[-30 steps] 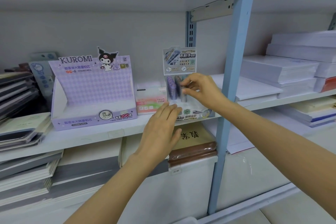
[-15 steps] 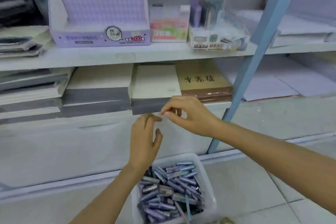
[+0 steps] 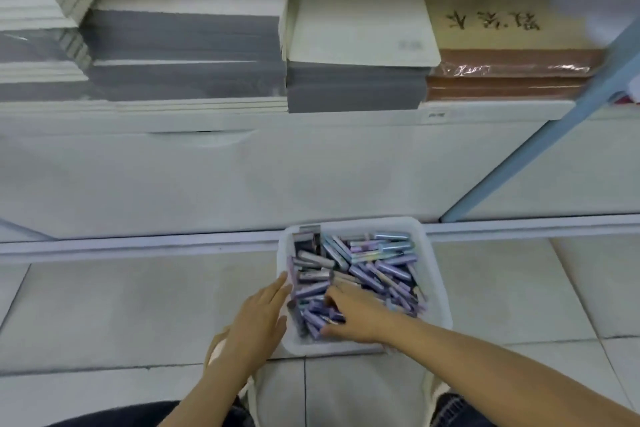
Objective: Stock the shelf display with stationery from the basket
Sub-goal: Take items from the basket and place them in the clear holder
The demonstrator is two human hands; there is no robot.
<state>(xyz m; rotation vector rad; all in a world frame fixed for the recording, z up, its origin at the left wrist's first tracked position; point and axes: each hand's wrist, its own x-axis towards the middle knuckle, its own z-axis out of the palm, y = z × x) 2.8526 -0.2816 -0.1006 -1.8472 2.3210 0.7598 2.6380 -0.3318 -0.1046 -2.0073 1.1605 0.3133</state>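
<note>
A white plastic basket (image 3: 437,288) stands on the floor tiles below me, full of several purple and silver lead tubes (image 3: 374,263). My left hand (image 3: 258,317) lies with straight fingers against the basket's left rim. My right hand (image 3: 356,317) is inside the basket at its near left part. Its fingers and thumb curl round a few tubes. The shelf display is out of view above.
The lower shelf holds grey paper stacks (image 3: 183,45), a white-covered notebook pile (image 3: 360,17) and brown wrapped books (image 3: 502,45). Beneath them is a white base panel (image 3: 242,177). A blue shelf upright (image 3: 540,146) slants down at the right. My knees show at the bottom edge.
My view has dropped from the shelf display to the floor basket. Both hands came down: the left to the basket's rim, the right in among the tubes.
</note>
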